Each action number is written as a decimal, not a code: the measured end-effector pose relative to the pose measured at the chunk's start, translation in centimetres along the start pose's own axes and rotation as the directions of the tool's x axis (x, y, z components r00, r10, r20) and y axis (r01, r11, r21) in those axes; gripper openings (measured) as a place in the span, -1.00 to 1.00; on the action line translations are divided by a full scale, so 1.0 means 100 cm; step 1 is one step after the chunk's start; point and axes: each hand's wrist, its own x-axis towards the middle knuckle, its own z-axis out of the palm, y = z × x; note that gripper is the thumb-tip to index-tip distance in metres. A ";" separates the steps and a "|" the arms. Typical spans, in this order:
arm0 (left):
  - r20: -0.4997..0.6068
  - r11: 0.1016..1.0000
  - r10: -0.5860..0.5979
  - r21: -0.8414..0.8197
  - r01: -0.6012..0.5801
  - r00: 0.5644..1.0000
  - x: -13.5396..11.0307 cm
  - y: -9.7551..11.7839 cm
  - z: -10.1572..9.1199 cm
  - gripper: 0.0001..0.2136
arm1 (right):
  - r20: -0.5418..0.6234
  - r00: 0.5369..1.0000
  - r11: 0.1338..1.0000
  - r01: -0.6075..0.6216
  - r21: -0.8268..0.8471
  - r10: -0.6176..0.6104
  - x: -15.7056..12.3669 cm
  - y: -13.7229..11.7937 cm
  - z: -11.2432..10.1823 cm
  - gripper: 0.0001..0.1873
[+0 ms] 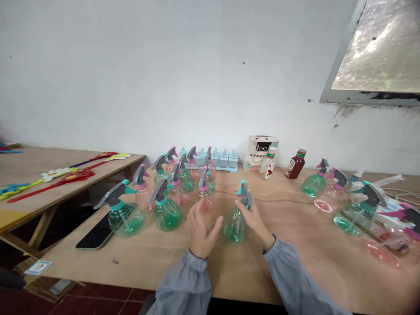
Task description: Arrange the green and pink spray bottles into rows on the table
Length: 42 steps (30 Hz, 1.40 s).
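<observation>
My right hand (pixel 254 218) is closed round the neck of a green spray bottle (pixel 235 227) with a grey and teal trigger head. The bottle stands upright near the middle of the table. To its left is my left hand (pixel 203 229), thumb and fingers apart, holding nothing. Just beyond those fingers stands a pink spray bottle (pixel 206 202), its lower part partly hidden by the hand. Another green spray bottle (pixel 167 214) sits further left, at the front of a group of several green and pink ones.
A phone (pixel 96 232) lies at the left table edge, partly behind a green spray bottle (pixel 126 218). Light blue moulds (pixel 223 162), a paper bag (pixel 254 153), a white bottle (pixel 268 165) and a dark red bottle (pixel 295 165) stand along the wall. Several spray bottles (pixel 315 184) occupy the right side.
</observation>
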 end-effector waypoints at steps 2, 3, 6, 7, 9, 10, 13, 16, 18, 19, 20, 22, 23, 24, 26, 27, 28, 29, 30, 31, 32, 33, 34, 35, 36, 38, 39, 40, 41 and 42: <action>-0.022 0.996 -0.086 0.013 0.087 0.996 0.029 -0.009 -0.003 -0.32 | -0.010 0.996 0.982 -0.089 0.164 0.092 0.008 -0.005 -0.006 -0.55; 0.000 0.993 -0.114 0.038 0.114 0.993 0.041 -0.015 -0.001 -0.28 | 0.010 0.992 0.957 -0.125 0.261 0.126 0.012 -0.007 -0.008 -0.58; 0.104 0.984 -0.145 0.118 0.132 0.984 0.057 -0.036 0.014 -0.20 | 0.159 0.973 0.842 -0.224 0.491 0.166 0.017 -0.010 -0.012 -0.62; 0.129 0.983 -0.140 0.138 0.122 0.982 0.056 -0.042 0.020 -0.20 | 0.214 0.960 0.806 -0.268 0.527 0.180 0.017 -0.010 -0.013 -0.62; 0.156 0.983 -0.113 0.163 0.087 0.981 0.047 -0.050 0.031 -0.25 | 0.284 0.937 0.756 -0.335 0.563 0.204 0.015 -0.007 -0.015 -0.62; 0.167 0.984 -0.092 0.168 0.064 0.982 0.041 -0.052 0.035 -0.29 | 0.289 0.933 0.737 -0.348 0.580 0.213 0.014 -0.005 -0.016 -0.63; 0.200 0.987 -0.033 0.163 0.000 0.979 0.028 -0.051 0.042 -0.44 | 0.230 0.953 0.712 -0.302 0.634 0.199 0.011 0.001 -0.017 -0.69; 0.209 0.988 -0.010 0.155 -0.023 0.978 0.025 -0.049 0.044 -0.47 | 0.242 0.957 0.734 -0.281 0.618 0.162 0.009 0.003 -0.016 -0.68; 0.209 0.989 -0.006 0.147 -0.025 0.978 0.025 -0.048 0.044 -0.46 | 0.254 0.955 0.763 -0.278 0.583 0.154 0.009 0.003 -0.014 -0.67; 0.211 0.990 -0.005 0.142 -0.025 0.978 0.025 -0.048 0.044 -0.46 | 0.230 0.961 0.780 -0.259 0.569 0.152 0.008 0.003 -0.013 -0.66; 0.214 0.990 -0.004 0.136 -0.025 0.977 0.026 -0.049 0.045 -0.46 | 0.192 0.970 0.802 -0.229 0.551 0.146 0.008 0.004 -0.013 -0.67; 0.218 0.992 -0.006 0.125 -0.022 0.976 0.026 -0.049 0.045 -0.46 | 0.110 0.987 0.849 -0.156 0.505 0.116 0.008 0.005 -0.013 -0.68; 0.218 0.992 -0.009 0.122 -0.018 0.976 0.025 -0.049 0.045 -0.46 | 0.093 0.990 0.864 -0.135 0.485 0.102 0.007 0.006 -0.013 -0.68; 0.218 0.993 -0.014 0.121 -0.013 0.976 0.025 -0.049 0.045 -0.46 | 0.104 0.990 0.871 -0.132 0.474 0.094 0.007 0.007 -0.013 -0.68; 0.218 0.994 -0.023 0.113 -0.002 0.976 0.025 -0.048 0.045 -0.46 | 0.170 0.980 0.863 -0.174 0.475 0.104 0.006 0.008 -0.014 -0.67; 0.219 0.995 -0.024 0.103 0.001 0.975 0.025 -0.048 0.045 -0.46 | 0.192 0.974 0.853 -0.199 0.483 0.119 0.006 0.009 -0.014 -0.66; 0.219 0.996 -0.022 0.088 0.002 0.975 0.024 -0.048 0.045 -0.46 | 0.194 0.972 0.846 -0.212 0.489 0.131 0.006 0.009 -0.015 -0.66; 0.220 0.997 -0.018 0.071 0.002 0.975 0.024 -0.048 0.046 -0.46 | 0.176 0.975 0.846 -0.206 0.492 0.135 0.005 0.009 -0.015 -0.67; 0.221 0.999 -0.015 0.054 0.003 0.975 0.024 -0.049 0.046 -0.46 | 0.148 0.980 0.848 -0.191 0.495 0.134 0.005 0.008 -0.015 -0.68; 0.224 0.999 -0.014 0.040 0.005 0.974 0.024 -0.049 0.046 -0.45 | 0.130 0.983 0.848 -0.180 0.499 0.132 0.005 0.007 -0.015 -0.69; 0.230 0.999 -0.016 0.031 0.009 0.973 0.023 -0.050 0.047 -0.45 | 0.131 0.983 0.844 -0.178 0.506 0.128 0.005 0.006 -0.015 -0.69; 0.236 0.999 -0.020 0.029 0.014 0.972 0.023 -0.051 0.047 -0.45 | 0.152 0.981 0.837 -0.184 0.515 0.122 0.005 0.004 -0.015 -0.70; 0.241 0.999 -0.027 0.030 0.021 0.970 0.023 -0.052 0.047 -0.45 | 0.184 0.976 0.828 -0.199 0.525 0.118 0.004 0.003 -0.015 -0.70; 0.245 0.999 -0.033 0.033 0.026 0.969 0.023 -0.053 0.047 -0.45 | 0.208 0.971 0.818 -0.211 0.536 0.114 0.004 0.002 -0.015 -0.71; 0.248 0.999 -0.037 0.036 0.029 0.968 0.024 -0.053 0.047 -0.45 | 0.216 0.970 0.810 -0.213 0.547 0.110 0.004 0.001 -0.015 -0.71; 0.255 0.999 -0.033 0.035 0.025 0.966 0.024 -0.054 0.047 -0.45 | 0.186 0.979 0.804 -0.178 0.567 0.085 0.005 -0.001 -0.017 -0.74; 0.259 0.999 -0.029 0.033 0.021 0.965 0.024 -0.055 0.047 -0.45 | 0.166 0.984 0.803 -0.152 0.577 0.068 0.005 -0.001 -0.018 -0.75; 0.264 0.999 -0.023 0.029 0.016 0.964 0.024 -0.055 0.047 -0.45 | 0.150 0.987 0.801 -0.129 0.584 0.049 0.005 -0.001 -0.019 -0.76; 0.269 1.000 -0.017 0.025 0.010 0.963 0.025 -0.055 0.047 -0.45 | 0.143 0.989 0.799 -0.113 0.591 0.035 0.006 -0.001 -0.020 -0.77; 0.273 1.000 -0.012 0.022 0.006 0.962 0.025 -0.055 0.047 -0.45 | 0.145 0.989 0.795 -0.112 0.596 0.030 0.006 -0.001 -0.021 -0.76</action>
